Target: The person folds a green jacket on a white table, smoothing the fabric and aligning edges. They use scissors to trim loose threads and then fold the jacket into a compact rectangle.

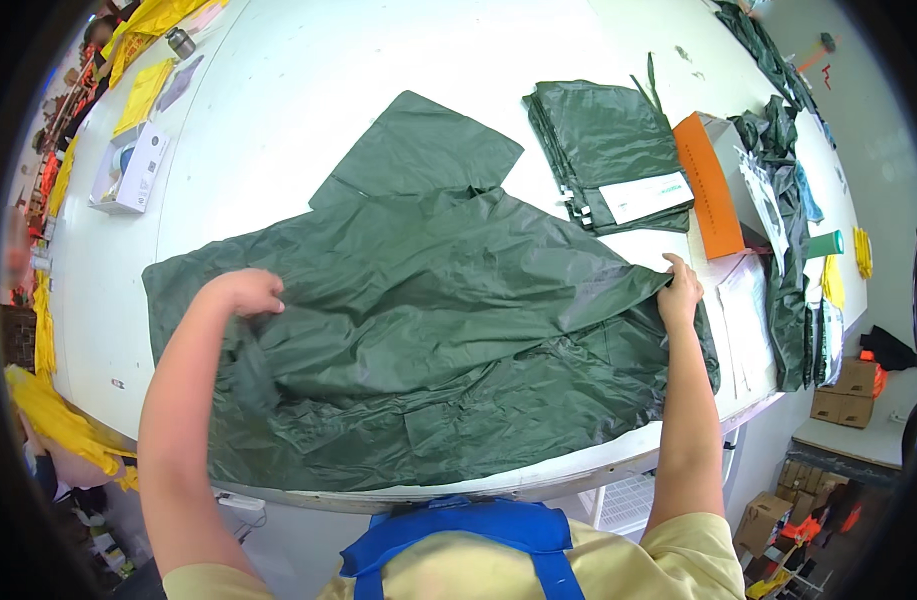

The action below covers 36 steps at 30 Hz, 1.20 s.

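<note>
A dark green raincoat (pixel 428 290) with a hood (pixel 428 145) lies spread and wrinkled on the white table, its hood pointing to the far side. On the coat's left part, my left hand (pixel 250 292) is closed, fingers curled in, with a blurred fold of the green fabric hanging just below it. My right hand (pixel 681 288) pinches the coat's right edge between thumb and fingers, lifting it slightly. Under that edge, more layers of the coat show toward the near side.
Beyond my right hand lies a folded green garment stack (pixel 608 140) with a white card (pixel 646 198) on it. An orange box (pixel 710 185) stands beside it, with more dark green fabric (pixel 783 300) further right. At the left are a white box (pixel 133 170) and a metal jar (pixel 180 42).
</note>
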Tool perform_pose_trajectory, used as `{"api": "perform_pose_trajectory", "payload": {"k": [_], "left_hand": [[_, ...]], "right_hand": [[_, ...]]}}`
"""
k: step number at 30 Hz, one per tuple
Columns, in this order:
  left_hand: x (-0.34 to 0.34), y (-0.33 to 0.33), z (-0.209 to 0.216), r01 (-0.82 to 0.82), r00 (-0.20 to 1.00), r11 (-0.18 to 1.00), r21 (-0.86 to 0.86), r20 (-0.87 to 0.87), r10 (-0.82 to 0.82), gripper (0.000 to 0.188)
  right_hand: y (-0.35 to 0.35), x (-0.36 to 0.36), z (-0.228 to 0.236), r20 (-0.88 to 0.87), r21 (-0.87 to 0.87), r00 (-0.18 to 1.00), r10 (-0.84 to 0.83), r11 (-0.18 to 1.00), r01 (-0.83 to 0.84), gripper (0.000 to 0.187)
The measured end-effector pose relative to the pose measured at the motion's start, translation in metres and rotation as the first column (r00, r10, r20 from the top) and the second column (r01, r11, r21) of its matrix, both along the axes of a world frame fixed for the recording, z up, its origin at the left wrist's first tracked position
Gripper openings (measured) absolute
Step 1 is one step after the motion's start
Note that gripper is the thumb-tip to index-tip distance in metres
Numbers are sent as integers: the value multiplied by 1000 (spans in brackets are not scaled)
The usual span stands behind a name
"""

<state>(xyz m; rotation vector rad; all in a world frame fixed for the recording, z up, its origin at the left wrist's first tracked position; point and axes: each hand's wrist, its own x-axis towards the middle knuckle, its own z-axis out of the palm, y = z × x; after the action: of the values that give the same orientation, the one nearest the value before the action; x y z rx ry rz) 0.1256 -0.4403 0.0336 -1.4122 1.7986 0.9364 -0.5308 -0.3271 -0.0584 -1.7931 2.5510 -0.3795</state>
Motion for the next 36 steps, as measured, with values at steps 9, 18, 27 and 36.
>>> {"api": "perform_pose_trajectory", "payload": {"k": [9,18,27,36], "left_hand": [[-278,-56,-47,-320,833,807,-497,-554,-11,47],[-330,-94,-110,-260,869,688,-678,-475,-140,29],[-206,24,-24,-356,866,368,-859,-451,-215,63],[-21,134,-44,-989,118,-28,-143,-902,416,24]], "right_hand": [[-3,17,19,-203,-243,904,376,875,-419,21],[15,-8,50,237,487,858,457,708,-511,8],[-41,184,25,38,105,763,646,757,-645,62],[-41,279,54,321,-203,692,646,761,-616,51]]}}
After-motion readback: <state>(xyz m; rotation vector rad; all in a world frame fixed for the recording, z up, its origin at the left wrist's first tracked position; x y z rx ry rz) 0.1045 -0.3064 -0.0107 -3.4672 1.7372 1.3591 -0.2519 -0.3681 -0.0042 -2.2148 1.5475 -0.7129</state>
